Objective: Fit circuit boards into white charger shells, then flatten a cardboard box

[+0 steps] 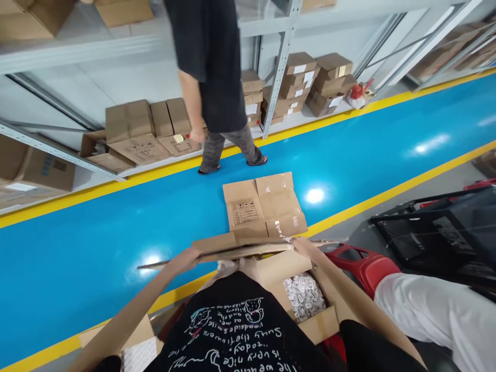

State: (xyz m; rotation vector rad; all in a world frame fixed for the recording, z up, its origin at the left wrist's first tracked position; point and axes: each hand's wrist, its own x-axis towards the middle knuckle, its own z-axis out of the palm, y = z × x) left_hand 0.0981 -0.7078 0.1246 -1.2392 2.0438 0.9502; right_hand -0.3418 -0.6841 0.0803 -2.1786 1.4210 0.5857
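My left hand [189, 258] is closed round the left part of a cardboard sheet [217, 244], which looks like a flattened box seen nearly edge-on in front of my body. Its right part is gripped by my right hand [304, 246]. Just beyond lies another opened-out cardboard box [267, 204] on the blue floor, with printed marks and strips of clear tape. By my right forearm stands an open carton [320, 328] full of small white parts [305, 297]. The fingertips of both hands are partly hidden.
Another person [213, 67] walks in the blue aisle [96, 222] beside metal shelving [277, 77] stacked with boxes [132, 132]. At right are a red stool [368, 266], a seated person's white-clothed leg [430, 305] and a black crate [434, 243]. A carton of white pieces [139, 354] sits lower left.
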